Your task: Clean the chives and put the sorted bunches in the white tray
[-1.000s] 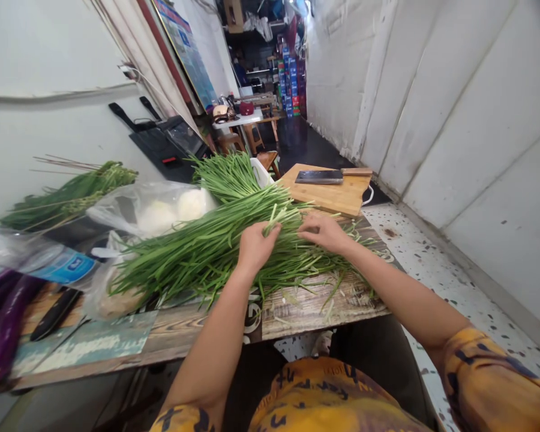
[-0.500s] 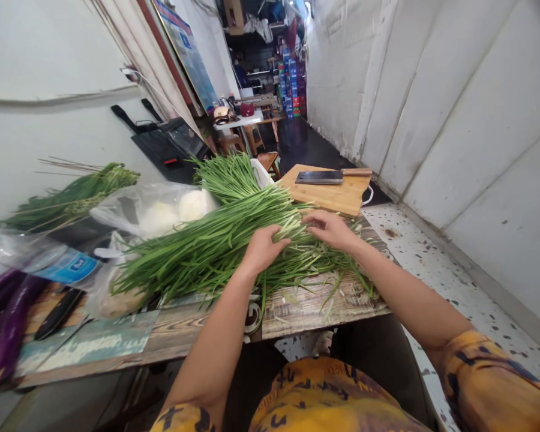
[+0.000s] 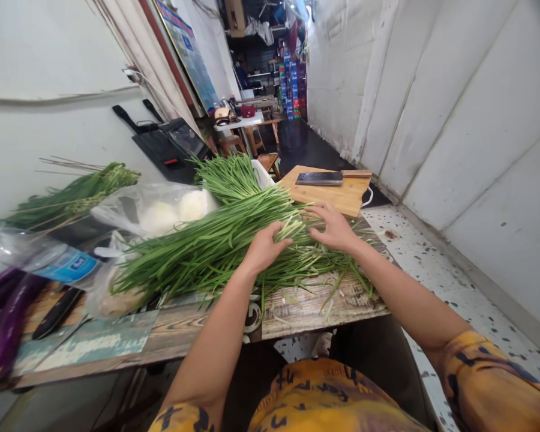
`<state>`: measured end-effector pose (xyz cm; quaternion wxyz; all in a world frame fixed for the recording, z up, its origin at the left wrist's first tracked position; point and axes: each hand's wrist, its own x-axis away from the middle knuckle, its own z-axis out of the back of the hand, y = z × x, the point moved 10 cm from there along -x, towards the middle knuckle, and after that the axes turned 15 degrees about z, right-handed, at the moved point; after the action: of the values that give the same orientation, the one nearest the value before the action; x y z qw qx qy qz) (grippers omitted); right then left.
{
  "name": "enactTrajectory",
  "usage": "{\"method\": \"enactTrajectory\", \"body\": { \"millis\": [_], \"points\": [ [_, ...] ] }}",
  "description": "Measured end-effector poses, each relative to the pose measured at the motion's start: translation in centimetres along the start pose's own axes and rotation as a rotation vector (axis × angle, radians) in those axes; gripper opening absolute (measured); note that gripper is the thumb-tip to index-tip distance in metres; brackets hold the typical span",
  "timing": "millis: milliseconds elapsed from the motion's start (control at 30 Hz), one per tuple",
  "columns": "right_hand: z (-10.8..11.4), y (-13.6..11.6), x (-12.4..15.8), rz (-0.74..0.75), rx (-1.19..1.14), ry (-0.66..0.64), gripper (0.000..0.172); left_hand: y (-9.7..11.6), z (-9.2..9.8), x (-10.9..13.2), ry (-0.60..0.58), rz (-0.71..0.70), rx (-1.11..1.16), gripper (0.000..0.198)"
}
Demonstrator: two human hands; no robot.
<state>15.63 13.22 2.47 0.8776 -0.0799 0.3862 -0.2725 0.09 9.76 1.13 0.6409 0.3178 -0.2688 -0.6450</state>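
A big heap of garlic chives [image 3: 207, 240] lies across the table, green leaves to the left and pale stem ends to the right. My left hand [image 3: 266, 245] is curved over the bundle near those pale ends, its thumb on the near side and its fingertips partly hidden among the stems. Just to the right, my right hand [image 3: 333, 228] is open, thumb and fingers apart beside the stem ends, with nothing seen in its grasp. Loose leaves and trimmings are scattered below it on the wooden-patterned table [image 3: 315, 315].
Behind the heap, a cleaver [image 3: 319, 178] rests on a bamboo cutting board [image 3: 328, 197]. More chives [image 3: 229, 178] stand in a white basket [image 3: 261, 174]. Leftward are bagged white vegetables [image 3: 191, 206], a plastic bottle [image 3: 72, 265], a black-handled knife [image 3: 57, 313] and purple eggplants [image 3: 13, 330].
My right hand's fingers have spread wider and reach slightly farther up, away from me. My left hand has hardly moved on the bundle.
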Motion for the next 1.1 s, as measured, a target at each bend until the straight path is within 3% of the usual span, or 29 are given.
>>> {"method": "enactTrajectory", "body": {
  "millis": [67,133,233,367,567,633,733,867,933,1000,1100],
  "points": [
    [-0.2,-1.5,-0.4,0.072,-0.134,0.027,0.024,0.0,-0.1,-0.1,-0.009,-0.019,0.021,0.025],
    [-1.2,-1.9,-0.5,0.049,-0.241,-0.012,0.015,-0.1,-0.4,-0.1,-0.023,-0.017,0.008,0.022],
    [-2.8,-0.6,0.0,-0.104,-0.353,-0.049,0.015,-0.1,-0.3,-0.1,0.029,-0.001,-0.04,0.014],
    [-4.3,1.6,1.4,-0.355,-0.579,-0.007,0.023,1.2,0.0,0.6,0.146,-0.107,-0.091,0.01],
    [-5.9,2.1,2.3,-0.528,-0.797,0.107,0.03,1.6,-1.2,0.8,0.149,-0.111,-0.269,0.009],
    [-5.4,2.9,2.5,-0.564,-0.788,0.176,0.032,1.2,-1.4,0.7,0.128,-0.07,-0.32,0.011],
    [-2.3,4.9,2.7,-0.562,-0.539,0.266,0.033,0.5,-1.2,0.5,0.107,0.011,-0.327,0.015],
    [0.8,4.1,1.3,-0.338,-0.097,0.059,0.029,0.2,-0.7,0.5,0.122,0.048,-0.259,0.015],
    [0.8,2.8,0.8,-0.255,-0.045,-0.003,0.018,0.3,-0.6,0.5,0.129,0.053,-0.232,0.014],
    [-0.4,2.0,0.9,-0.28,-0.094,-0.058,0.017,0.2,-0.6,0.5,0.14,0.059,-0.211,0.013],
    [-2.7,1.4,1.4,-0.368,-0.241,-0.074,0.035,0.3,-0.7,0.6,0.153,0.053,-0.186,0.014]
  ]
}}
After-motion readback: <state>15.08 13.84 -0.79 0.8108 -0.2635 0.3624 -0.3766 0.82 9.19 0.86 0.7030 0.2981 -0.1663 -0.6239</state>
